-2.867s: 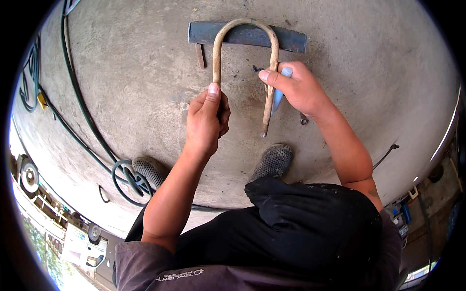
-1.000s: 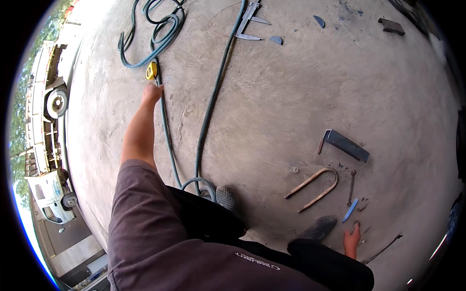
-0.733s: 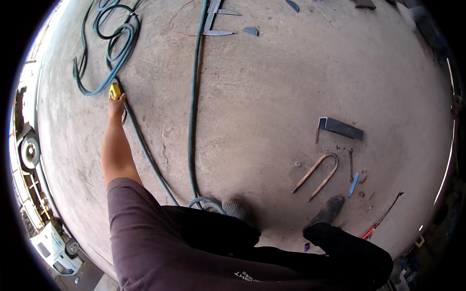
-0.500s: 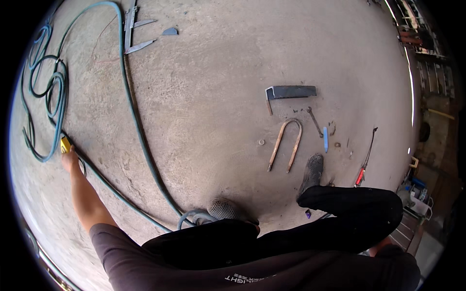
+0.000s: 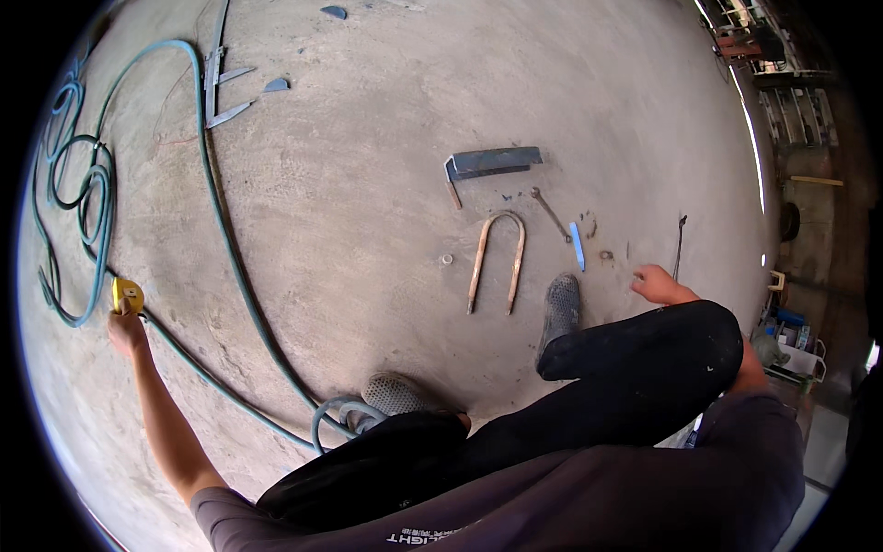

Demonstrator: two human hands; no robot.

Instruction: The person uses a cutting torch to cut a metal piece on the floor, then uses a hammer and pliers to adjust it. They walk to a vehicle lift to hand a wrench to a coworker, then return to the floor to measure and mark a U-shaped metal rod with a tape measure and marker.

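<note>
My left hand (image 5: 126,329) is closed round a yellow tape measure (image 5: 129,294), out at the left by the green hose (image 5: 230,244). My right hand (image 5: 660,284) is past my bent knee with its fingers curled in; whatever they may hold is hidden. Just beyond it lies the thin dark shaft (image 5: 680,247) of a tool, its lower end covered by the hand and knee. Between my hands, a rusty U-shaped rod (image 5: 520,262) rests on the floor beside a spanner (image 5: 552,217) and a flat blue bar (image 5: 577,247).
A dark angled metal piece (image 5: 497,162) lies beyond the rod, with a small round nut-like piece (image 5: 447,259) nearby. A large caliper (image 5: 213,87) and a grey half-round plate (image 5: 277,85) lie at the far left. Shelving with clutter (image 5: 791,336) stands at the right.
My right hand has come into view beyond the knee, over where the tool's red handle showed. The left hand still holds the tape measure, now turned to show its side. The whole view has shifted.
</note>
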